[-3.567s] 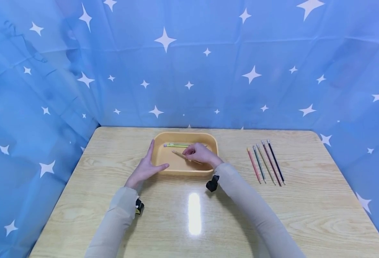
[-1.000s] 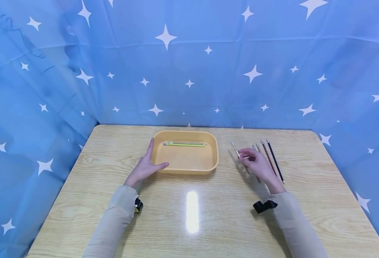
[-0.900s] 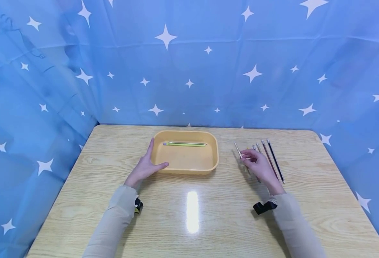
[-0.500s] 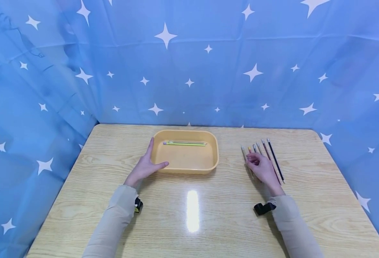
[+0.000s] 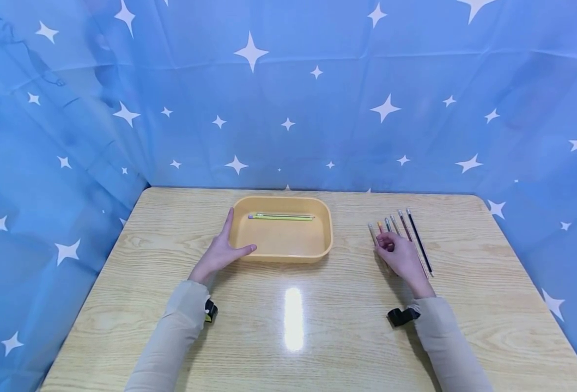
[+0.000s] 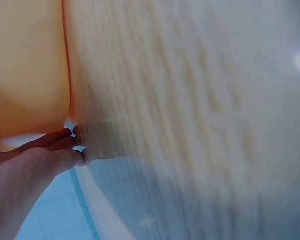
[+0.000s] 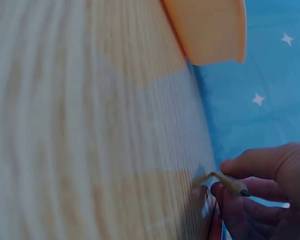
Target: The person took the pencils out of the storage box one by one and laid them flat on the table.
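My right hand [image 5: 402, 257] pinches a light tan pencil [image 5: 372, 232] close over the table, left of a row of pencils. In the right wrist view the pencil [image 7: 235, 186] passes between thumb and fingers, dark point showing. My left hand [image 5: 219, 255] spreads over the front left corner of a shallow yellow-orange tray [image 5: 282, 256], thumb by the front rim, fingers along the left side. A lime green pencil [image 5: 280, 219] and a thinner dark green one [image 5: 295, 215] lie side by side inside the tray.
The row beside my right hand has a red-orange pencil [image 5: 380, 227], partly hidden, then teal [image 5: 388, 223], yellowish [image 5: 394, 224], dark red [image 5: 404, 221] and black [image 5: 419, 241] ones. A blue star-patterned curtain [image 5: 288, 98] borders the wood-grain table [image 5: 347, 343] behind.
My right hand has brought the tan pencil out of the tray and over to the row's left end, where it has shifted slightly right and lined up. The left hand has stayed at the tray.
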`<state>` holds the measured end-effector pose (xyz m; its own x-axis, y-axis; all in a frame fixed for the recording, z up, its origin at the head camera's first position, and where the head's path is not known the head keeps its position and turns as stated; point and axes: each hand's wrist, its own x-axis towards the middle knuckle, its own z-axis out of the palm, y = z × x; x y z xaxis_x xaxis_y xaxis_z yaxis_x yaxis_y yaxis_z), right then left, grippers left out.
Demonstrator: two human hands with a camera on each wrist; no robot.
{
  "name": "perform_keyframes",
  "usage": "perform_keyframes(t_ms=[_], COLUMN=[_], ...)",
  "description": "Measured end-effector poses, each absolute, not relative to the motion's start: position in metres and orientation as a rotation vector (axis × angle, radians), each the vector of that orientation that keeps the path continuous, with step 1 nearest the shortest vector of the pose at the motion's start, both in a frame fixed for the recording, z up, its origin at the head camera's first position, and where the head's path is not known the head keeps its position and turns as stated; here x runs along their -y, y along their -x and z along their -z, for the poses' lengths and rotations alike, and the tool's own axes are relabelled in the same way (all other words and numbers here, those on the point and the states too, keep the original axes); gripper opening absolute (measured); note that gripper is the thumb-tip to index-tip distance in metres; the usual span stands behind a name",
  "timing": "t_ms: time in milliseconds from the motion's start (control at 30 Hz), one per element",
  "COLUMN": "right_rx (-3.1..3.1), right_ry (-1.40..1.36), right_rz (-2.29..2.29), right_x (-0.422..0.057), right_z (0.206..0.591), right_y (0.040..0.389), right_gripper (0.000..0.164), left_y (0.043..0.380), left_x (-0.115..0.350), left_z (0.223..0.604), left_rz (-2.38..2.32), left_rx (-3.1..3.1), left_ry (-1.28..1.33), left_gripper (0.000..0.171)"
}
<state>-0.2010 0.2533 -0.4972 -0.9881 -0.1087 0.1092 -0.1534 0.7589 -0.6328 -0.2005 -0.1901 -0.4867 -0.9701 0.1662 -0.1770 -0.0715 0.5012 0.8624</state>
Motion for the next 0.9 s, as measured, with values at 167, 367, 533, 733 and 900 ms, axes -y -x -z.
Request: perform_keyframes(t_ms=[167,367,533,733,900], right_rx=[2.886,2.896,2.884,2.870,2.835], right_ry=[-0.220,-0.185,-0.174,-0.189,-0.240], right_rz=[-1.033,-1.074,-1.148,-1.268,-1.373], right_x=[-0.253,-0.254,-0.253,-0.249,-0.242], right_z=[0.496,0.487,0.480,0.479,0.475], right_y=[0.200,0.199,0.200,0.201,0.201], right_gripper=[0.022,0.026,0.028,0.030,0.032], left_y=[0.199,0.198,0.198,0.198,0.198], left_x=[0.189,0.190,0.190,0.190,0.189], left_z=[0.486,0.485,0.484,0.484,0.483], left_rz=[-1.459,-1.450,-1.454,-1.451,-1.456], left_rx=[-2.506,-2.511,-2.508,-2.515,-2.515], left_ry=[-0.083,-0.094,-0.090,-0.106,-0.112], left_gripper=[0.119,0.118,0.117,0.117,0.117])
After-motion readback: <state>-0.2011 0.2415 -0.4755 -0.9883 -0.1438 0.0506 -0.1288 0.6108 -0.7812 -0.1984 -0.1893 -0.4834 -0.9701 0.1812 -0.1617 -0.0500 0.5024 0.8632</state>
